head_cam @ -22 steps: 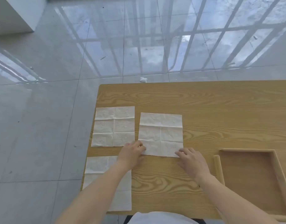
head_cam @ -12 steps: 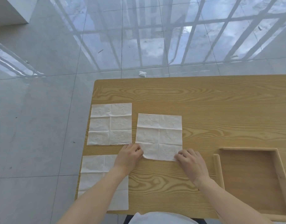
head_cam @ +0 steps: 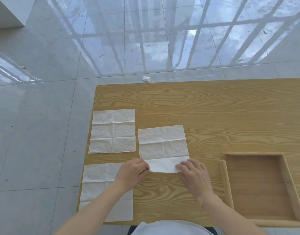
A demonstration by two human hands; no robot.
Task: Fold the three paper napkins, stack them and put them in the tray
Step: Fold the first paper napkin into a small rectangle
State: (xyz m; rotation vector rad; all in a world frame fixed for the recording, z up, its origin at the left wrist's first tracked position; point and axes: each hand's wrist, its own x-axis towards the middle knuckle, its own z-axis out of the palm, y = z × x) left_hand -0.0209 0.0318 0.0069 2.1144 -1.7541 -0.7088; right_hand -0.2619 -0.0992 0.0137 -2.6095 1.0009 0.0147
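Three white creased paper napkins lie on the wooden table (head_cam: 213, 106). The middle napkin (head_cam: 162, 145) has its near strip lifted and turned over. My left hand (head_cam: 132, 172) pinches that strip's left corner and my right hand (head_cam: 193, 173) pinches its right corner. A second napkin (head_cam: 112, 131) lies flat at the far left. The third napkin (head_cam: 95, 184) lies flat at the near left, partly hidden under my left forearm. The wooden tray (head_cam: 227, 180) sits at the near right, with nothing in it.
The table's left edge runs just beside the two left napkins, and the near-left napkin overhangs it slightly. A crumpled white scrap (head_cam: 146, 79) lies on the glossy tiled floor beyond the table's far edge.
Both hands have taken hold of the middle napkin's near corners and raised its near strip, which now shows its smooth underside. The napkin has also turned slightly.
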